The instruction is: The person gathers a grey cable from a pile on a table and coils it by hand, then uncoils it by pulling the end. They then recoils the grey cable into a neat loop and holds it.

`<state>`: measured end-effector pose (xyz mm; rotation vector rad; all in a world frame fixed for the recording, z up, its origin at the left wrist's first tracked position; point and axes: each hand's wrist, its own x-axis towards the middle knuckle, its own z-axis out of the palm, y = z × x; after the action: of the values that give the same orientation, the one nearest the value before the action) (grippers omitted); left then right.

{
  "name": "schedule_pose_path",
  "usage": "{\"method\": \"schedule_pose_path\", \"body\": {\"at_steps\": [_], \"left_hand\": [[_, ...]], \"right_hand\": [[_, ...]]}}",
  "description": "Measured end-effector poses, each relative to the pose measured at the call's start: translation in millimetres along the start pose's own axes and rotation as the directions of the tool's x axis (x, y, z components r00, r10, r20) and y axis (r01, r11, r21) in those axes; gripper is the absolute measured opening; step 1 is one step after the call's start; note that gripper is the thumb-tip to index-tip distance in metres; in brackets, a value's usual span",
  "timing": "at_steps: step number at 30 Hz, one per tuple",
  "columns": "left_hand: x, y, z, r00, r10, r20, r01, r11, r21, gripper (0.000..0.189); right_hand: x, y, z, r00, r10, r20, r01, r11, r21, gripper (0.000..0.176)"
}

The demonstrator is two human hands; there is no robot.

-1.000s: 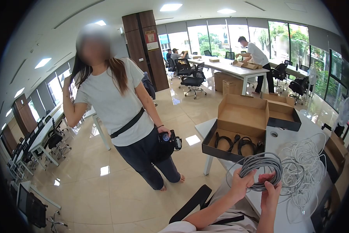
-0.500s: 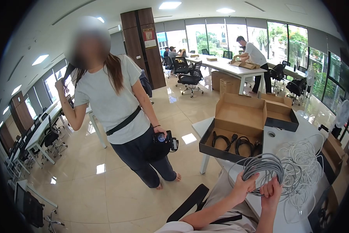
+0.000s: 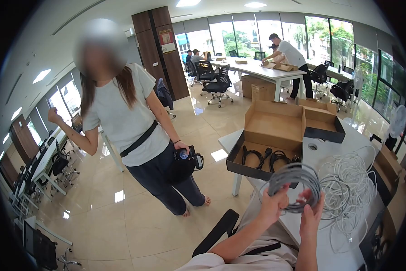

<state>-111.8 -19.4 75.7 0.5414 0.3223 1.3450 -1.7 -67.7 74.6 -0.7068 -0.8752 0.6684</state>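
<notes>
A coil of grey cable [image 3: 288, 174] is raised over the near edge of the white table, slightly blurred by motion. My left hand [image 3: 274, 204] is closed around its lower left side. On the lower right, my right hand [image 3: 312, 214] grips the coil, with some fingers showing through the loop. Beside it on the table lies a tangled heap of white cable [image 3: 354, 189], with some grey loops at its left. Just beyond the coil stands an open black box [image 3: 264, 170] with a brown inside, holding black cords [image 3: 252, 158].
A second open box [image 3: 325, 128] sits behind the first on the white table [image 3: 318, 156]. More open cartons [image 3: 388, 169] line the right side. A person [image 3: 137, 113] holding a black device stands at the left. Another person [image 3: 291, 56] leans over a far table.
The grey coil has moved left and been turned in my hands, away from the white heap. The standing person's raised hand has moved outward and lower.
</notes>
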Motion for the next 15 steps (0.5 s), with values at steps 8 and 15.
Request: {"method": "schedule_pose_path", "body": {"at_steps": [8,15], "left_hand": [[22.3,36.1,4.1,0.996,0.082,-0.021,-0.085,0.970,-0.230,0.010],[23.0,37.7,-0.5,0.994,0.102,-0.027,-0.105,0.959,-0.261,0.012]], "right_hand": [[-25.1,9.7,-3.7,0.670,-0.324,0.668,0.664,0.664,-0.344,0.009],[-25.8,60.1,-8.8,0.889,0.253,0.380,-0.227,0.967,-0.113,0.048]]}}
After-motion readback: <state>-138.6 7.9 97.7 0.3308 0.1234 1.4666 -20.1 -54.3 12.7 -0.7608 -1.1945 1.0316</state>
